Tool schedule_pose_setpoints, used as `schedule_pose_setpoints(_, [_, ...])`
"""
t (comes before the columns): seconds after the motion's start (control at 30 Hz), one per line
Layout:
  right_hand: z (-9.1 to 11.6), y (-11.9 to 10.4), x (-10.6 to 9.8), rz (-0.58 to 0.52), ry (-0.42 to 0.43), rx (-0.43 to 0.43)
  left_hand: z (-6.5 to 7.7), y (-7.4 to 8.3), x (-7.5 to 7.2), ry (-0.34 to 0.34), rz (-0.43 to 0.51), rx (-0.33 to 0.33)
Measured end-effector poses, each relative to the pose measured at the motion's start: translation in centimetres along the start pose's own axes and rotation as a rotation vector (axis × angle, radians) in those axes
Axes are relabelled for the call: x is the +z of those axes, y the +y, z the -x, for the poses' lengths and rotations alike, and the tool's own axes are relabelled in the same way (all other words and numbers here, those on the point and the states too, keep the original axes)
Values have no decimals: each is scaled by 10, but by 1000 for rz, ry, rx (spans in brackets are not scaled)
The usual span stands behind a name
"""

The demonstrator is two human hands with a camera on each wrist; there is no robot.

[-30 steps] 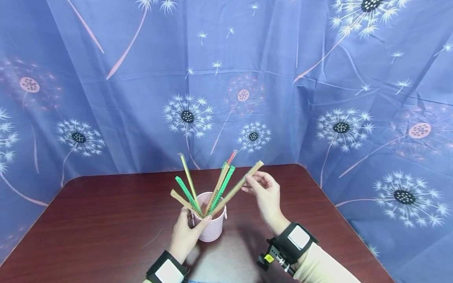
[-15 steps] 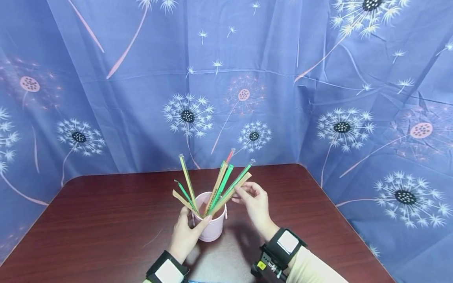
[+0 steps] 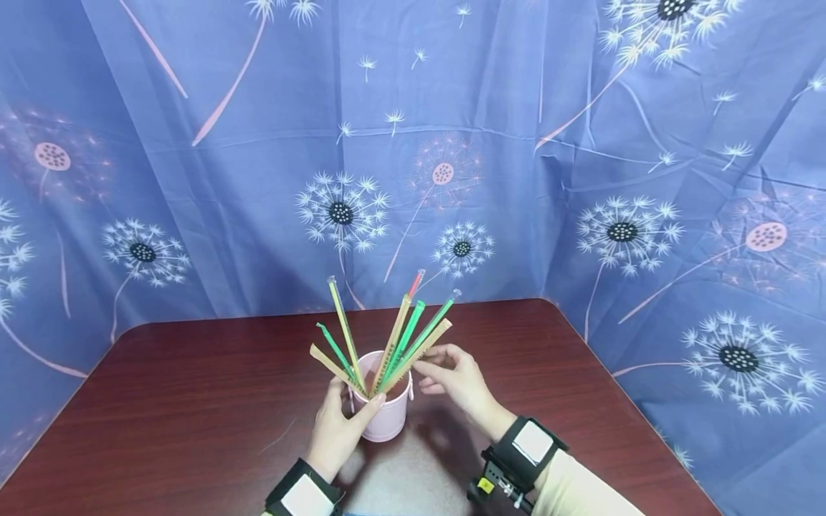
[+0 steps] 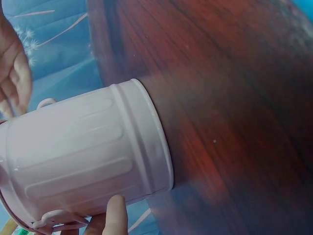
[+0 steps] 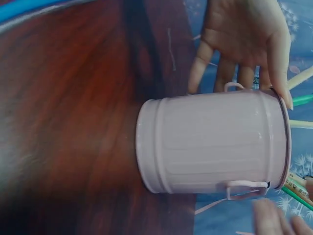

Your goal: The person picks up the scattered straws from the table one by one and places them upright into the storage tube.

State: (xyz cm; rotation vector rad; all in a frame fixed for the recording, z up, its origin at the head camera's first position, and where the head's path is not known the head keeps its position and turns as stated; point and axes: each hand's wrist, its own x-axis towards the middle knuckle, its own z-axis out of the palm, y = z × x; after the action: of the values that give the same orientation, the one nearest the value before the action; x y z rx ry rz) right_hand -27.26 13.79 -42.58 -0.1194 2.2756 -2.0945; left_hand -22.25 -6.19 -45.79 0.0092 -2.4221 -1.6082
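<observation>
A pale pink bucket (image 3: 386, 419) with small side handles stands upright on the table, several wrapped drinking straws fanning out of it. My left hand (image 3: 337, 426) grips its left side, thumb over the rim and fingers around the side near a handle. At the right of the fan leans a brown paper-wrapped straw (image 3: 426, 349), its lower end in the bucket; my right hand (image 3: 459, 380) pinches it between thumb and index finger close over the rim. Other straws are green (image 3: 413, 322), yellow (image 3: 343, 319) and red-tipped (image 3: 416, 283). Their bottoms are hidden inside.
The dark red-brown table (image 3: 193, 401) has a rounded far corner at right. Behind it hangs a blue dandelion-print cloth (image 3: 258, 186). A blue edge (image 5: 44, 9) shows at the near side in the right wrist view.
My right hand has moved down and left, and the paper-wrapped straw has sunk lower into the bucket. A green straw behind it now shows. My left hand keeps its place.
</observation>
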Motion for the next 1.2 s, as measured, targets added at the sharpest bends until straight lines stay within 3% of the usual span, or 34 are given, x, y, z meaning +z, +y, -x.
schedule_pose_setpoints(0.1, [10, 4, -6, 164, -150, 47, 0, 1, -1, -10, -5, -15])
schedule_pose_setpoints(0.27, [39, 9, -7, 509, -377, 22, 1, 1, -1, -12, -7, -19])
schedule_pose_setpoints(0.47, [72, 14, 8, 932, -611, -145, 0, 2, -3, -17, -9, -24])
schedule_pose_setpoints(0.6, [84, 23, 17, 1137, -718, -331, 1, 2, -2, -21, -7, -38])
schedule_pose_setpoints(0.77, [89, 35, 21, 1251, -715, -566, 1, 1, 0, -23, -5, -39])
schedule_pose_setpoints(0.9, [89, 39, 21, 1316, -691, -652, 2, 1, 0, -20, -9, -40])
schedule_pose_setpoints(1.03, [89, 37, 18, 1287, -690, -599, 3, 2, -1, -16, -17, -40])
schedule_pose_setpoints(1.2, [90, 26, 13, 1168, -658, -365, 1, 3, -3, -12, -36, -54])
